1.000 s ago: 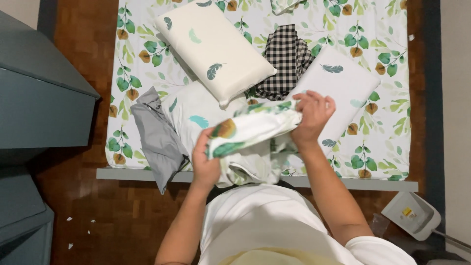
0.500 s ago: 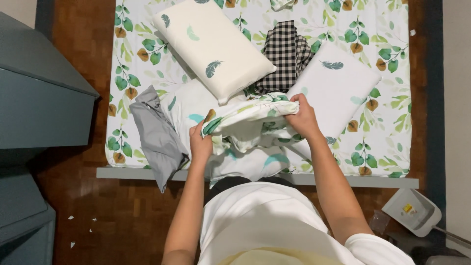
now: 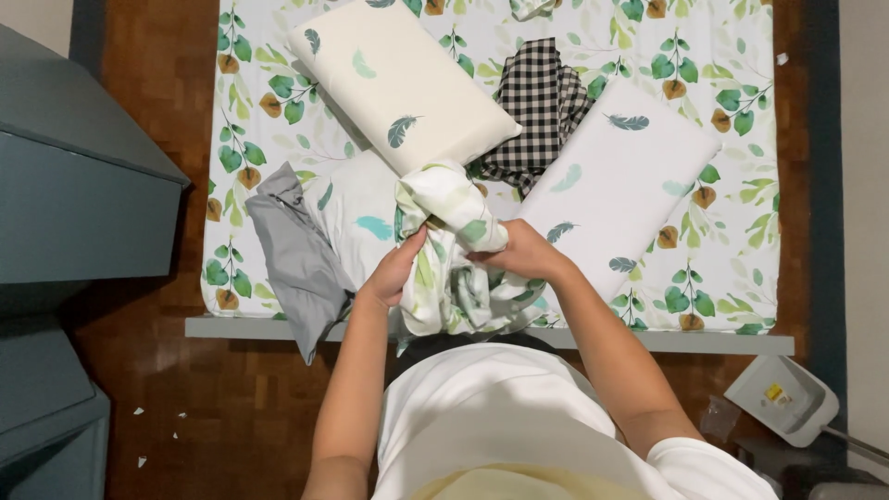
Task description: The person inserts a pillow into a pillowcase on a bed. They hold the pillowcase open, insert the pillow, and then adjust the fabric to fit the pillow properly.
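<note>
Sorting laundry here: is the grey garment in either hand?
No, the grey garment lies on the bed's edge, left of both hands gripping the leaf-print cloth.

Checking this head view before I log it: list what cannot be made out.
- Left hand fingers: buried in the leaf-print cloth.
- Right hand: fingers hidden by the same cloth.
- Grey garment: its lower end hangs over the bed edge; kind unclear.
- Checked cloth: partly under the pillows.
- White device on floor: too small to identify.

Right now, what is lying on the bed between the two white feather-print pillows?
In the head view, a black-and-white checked cloth lies between the left pillow and the right pillow, overlapping both edges.
</note>
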